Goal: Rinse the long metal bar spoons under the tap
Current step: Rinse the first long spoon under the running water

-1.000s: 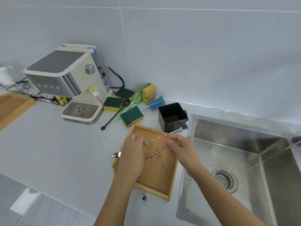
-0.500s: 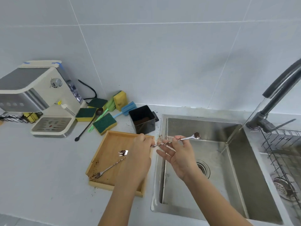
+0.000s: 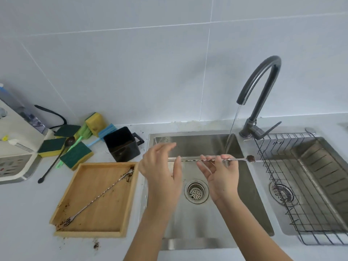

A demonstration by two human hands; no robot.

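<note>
A long twisted metal bar spoon (image 3: 205,160) is held level over the left sink basin (image 3: 190,227). Its bowl (image 3: 250,158), caked with brown grounds, points right. My right hand (image 3: 220,176) pinches the shaft near its middle. My left hand (image 3: 162,168) holds the left end at the thumb, with the fingers loosely spread. Water runs from the dark curved tap (image 3: 261,80) onto the shaft just right of my right fingers. A second bar spoon (image 3: 98,194) lies diagonally in the wooden tray (image 3: 90,234) among scattered grounds.
A black square container (image 3: 122,146) stands between the tray and the sink. Sponges (image 3: 76,154), a brush and a black long-handled spoon (image 3: 54,162) lie behind the tray, with a coffee machine (image 3: 15,151) at far left. A wire rack (image 3: 301,194) sits in the right basin.
Both hands carried one bar spoon from the tray to the right over the sink, so that its shaft is now in the running water. The other spoon stayed in the tray.
</note>
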